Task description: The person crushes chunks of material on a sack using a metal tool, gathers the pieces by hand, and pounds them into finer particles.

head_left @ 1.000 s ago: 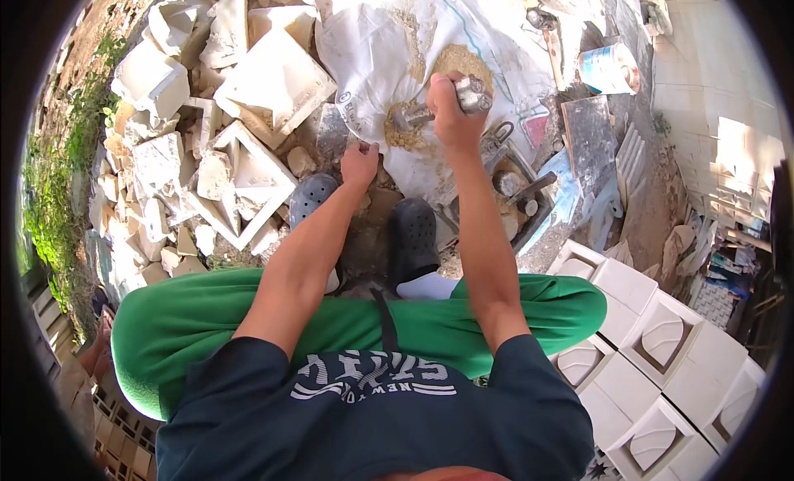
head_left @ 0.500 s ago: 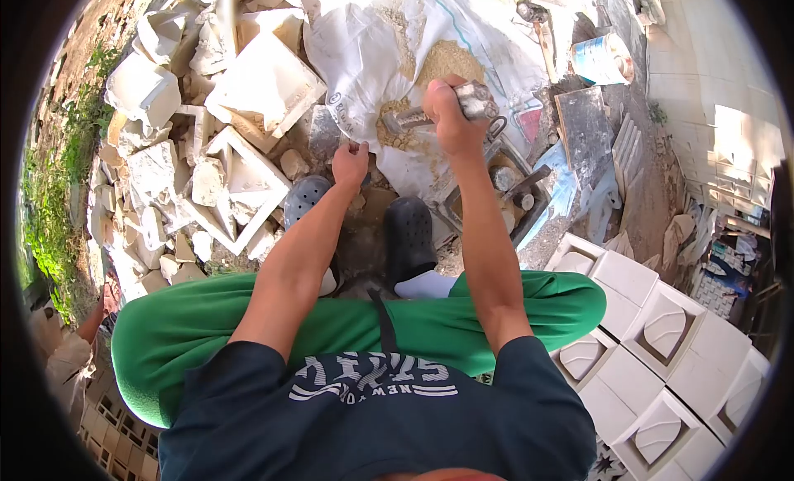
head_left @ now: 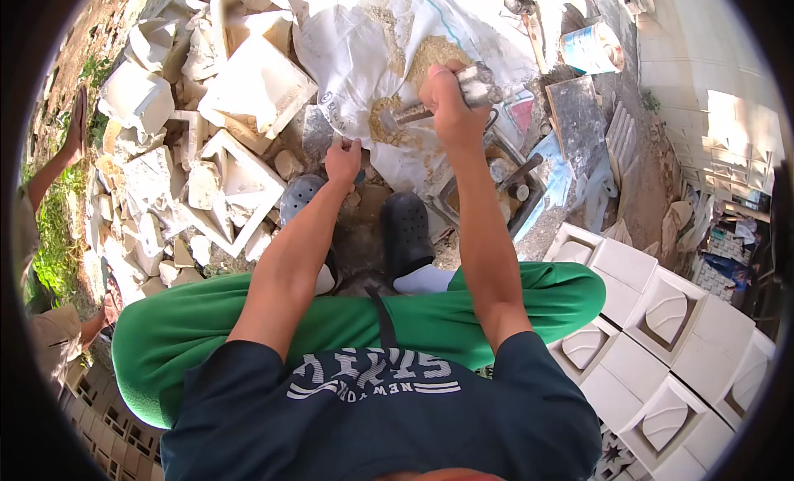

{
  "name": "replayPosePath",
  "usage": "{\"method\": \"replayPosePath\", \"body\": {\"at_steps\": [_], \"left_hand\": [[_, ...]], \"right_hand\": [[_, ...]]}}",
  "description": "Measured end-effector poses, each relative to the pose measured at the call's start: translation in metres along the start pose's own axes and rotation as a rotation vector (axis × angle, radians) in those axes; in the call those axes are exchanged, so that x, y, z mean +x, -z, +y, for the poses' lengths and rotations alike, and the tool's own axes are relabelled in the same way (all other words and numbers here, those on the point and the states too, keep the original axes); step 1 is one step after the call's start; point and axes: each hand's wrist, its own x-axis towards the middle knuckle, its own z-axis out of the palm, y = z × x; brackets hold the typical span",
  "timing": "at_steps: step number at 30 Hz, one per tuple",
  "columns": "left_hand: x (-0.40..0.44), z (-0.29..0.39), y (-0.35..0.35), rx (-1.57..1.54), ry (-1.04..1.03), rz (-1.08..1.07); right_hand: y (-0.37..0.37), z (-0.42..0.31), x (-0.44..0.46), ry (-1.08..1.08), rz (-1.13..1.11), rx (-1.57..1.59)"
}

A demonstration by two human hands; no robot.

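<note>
From my end I have the right hand (head_left: 453,109) wrapped around a crusted grey tool (head_left: 480,86), its narrow end pointing left over the pale sand (head_left: 433,54) that lies on a white sack (head_left: 331,34) at the far centre. My left hand (head_left: 342,160) is at the sack's near left edge with thumb and fingertips drawn together, though I cannot tell whether they pinch the material. Broken white blocks (head_left: 256,80) heap up on the far left, and a blue-and-white tin (head_left: 589,49) is at the far right.
</note>
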Motion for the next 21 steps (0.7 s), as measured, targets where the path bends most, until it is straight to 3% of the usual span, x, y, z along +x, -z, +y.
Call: {"method": "replayPosePath", "body": {"at_steps": [4,8,11,16,18,19,21], "left_hand": [[-0.005,-0.001,0.001,0.009,-0.039,0.024],[-0.003,0.001,0.002,-0.044,-0.023,0.019],[0.003,-0.003,0.001,-0.055,-0.037,0.039],[-0.003,-0.003,0.004,-0.084,0.003,0.071],[-0.007,-0.002,0.005,-0.013,0.009,0.028],[-0.009,-0.001,0.004,-0.021,0.009,0.034],[-0.013,-0.001,-0.001,-0.019,-0.003,-0.007]], "right_hand": [[-0.008,-0.030,-0.010,0.034,0.064,0.076],[0.012,0.057,-0.013,0.081,-0.036,-0.107],[0.009,0.044,-0.006,-0.086,-0.004,0.002],[0.018,-0.024,-0.009,0.048,0.057,0.045],[0.023,-0.037,-0.012,0.198,0.195,-0.044],[0.024,-0.036,-0.013,0.202,0.185,-0.044],[0.033,-0.021,-0.019,0.162,0.408,-0.051]]}}
